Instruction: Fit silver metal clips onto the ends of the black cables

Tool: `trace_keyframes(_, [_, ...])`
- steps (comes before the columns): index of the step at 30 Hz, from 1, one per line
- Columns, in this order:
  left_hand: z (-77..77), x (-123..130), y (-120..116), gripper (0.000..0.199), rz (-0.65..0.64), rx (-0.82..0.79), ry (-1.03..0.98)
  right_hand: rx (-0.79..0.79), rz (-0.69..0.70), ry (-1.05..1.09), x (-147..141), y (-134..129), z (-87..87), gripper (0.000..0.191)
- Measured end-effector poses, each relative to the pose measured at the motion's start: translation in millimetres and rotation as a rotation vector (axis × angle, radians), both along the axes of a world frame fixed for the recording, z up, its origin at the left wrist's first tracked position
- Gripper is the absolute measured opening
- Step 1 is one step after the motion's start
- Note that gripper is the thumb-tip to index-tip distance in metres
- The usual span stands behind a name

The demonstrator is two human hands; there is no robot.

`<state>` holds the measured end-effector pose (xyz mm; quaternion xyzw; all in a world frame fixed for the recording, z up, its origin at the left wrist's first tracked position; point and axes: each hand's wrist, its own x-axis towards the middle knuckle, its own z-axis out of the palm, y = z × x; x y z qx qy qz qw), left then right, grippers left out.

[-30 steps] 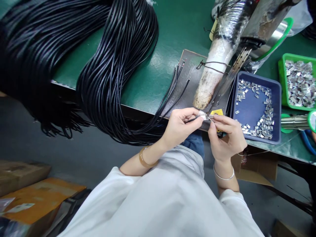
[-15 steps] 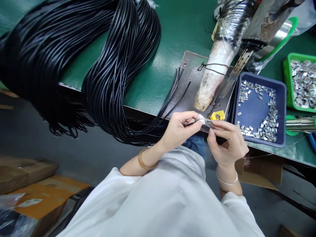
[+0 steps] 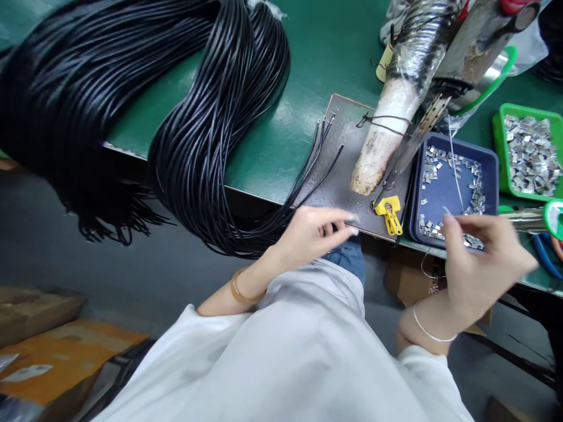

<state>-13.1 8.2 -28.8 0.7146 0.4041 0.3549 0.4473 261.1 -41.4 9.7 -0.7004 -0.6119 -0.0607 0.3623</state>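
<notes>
My left hand (image 3: 308,233) is at the near edge of the gray board (image 3: 343,176), center, thumb and fingertips apart. My right hand (image 3: 486,261), blurred at right, overlaps the blue tray (image 3: 442,187); I cannot tell whether its fingertips meet. The yellow tool (image 3: 389,214) lies on the board. Black cables (image 3: 211,140) drape over the counter (image 3: 321,53), upper left.

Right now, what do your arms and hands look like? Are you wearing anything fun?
Both hands, left and right, are gloveless. The white sleeves are short. A smooth amber-coloured bangle circles the left wrist, and a thin, silvery-white bracelet circles the right.
</notes>
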Motion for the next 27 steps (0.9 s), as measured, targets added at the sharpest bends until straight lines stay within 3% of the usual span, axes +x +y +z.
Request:
trace_keyframes(2, [-2.4,-4.0,12.8,0.028,0.29,0.182,0.041,-0.095,0.071,-0.059,9.5,22.2,-11.9,0.012])
trace_keyframes(4, [-6.7,-7.4,29.0,0.029,0.448,0.323,0.164,-0.184,0.137,-0.018,21.8,41.6,-21.4,0.009])
trace_keyframes(7, [-14.5,-9.5,48.8,0.017,0.499,0.338,0.209,-0.329,0.209,0.057,39.4,62.8,-25.9,0.012])
trace_keyframes(11, [-11.7,-8.1,47.3,0.015,0.619,0.163,-0.161,-0.466,0.248,0.031,49.9,73.9,-20.8,0.014])
trace_keyframes(12, [-7.6,-7.7,42.0,0.017,0.566,0.084,-0.285,-0.486,0.253,0.011,49.6,73.6,-19.4,0.016])
trace_keyframes(14, [3.0,-6.3,28.5,0.022,0.291,-0.137,-0.484,-0.471,0.242,-0.025,45.3,69.8,-17.2,0.019])
trace_keyframes(16, [12.7,-3.4,15.4,0.025,-0.04,-0.397,-0.579,-0.322,0.177,-0.043,36.1,61.8,-14.6,0.018])
trace_keyframes(18, [17.9,2.0,6.2,0.026,-0.21,-0.587,-0.623,-0.092,0.095,-0.01,21.6,50.3,-9.8,0.018])
trace_keyframes(21, [15.6,14.2,0.8,0.026,-0.203,-0.688,-0.674,0.133,0.08,0.192,-8.7,29.1,1.0,0.021])
trace_keyframes(25, [5.4,29.1,-0.4,0.021,-0.081,-0.639,-0.641,0.087,0.245,0.558,-51.1,7.6,9.3,0.02])
trace_keyframes(27, [2.1,33.3,-1.8,0.021,-0.035,-0.588,-0.614,0.075,0.311,0.615,-65.4,4.2,6.1,0.015])
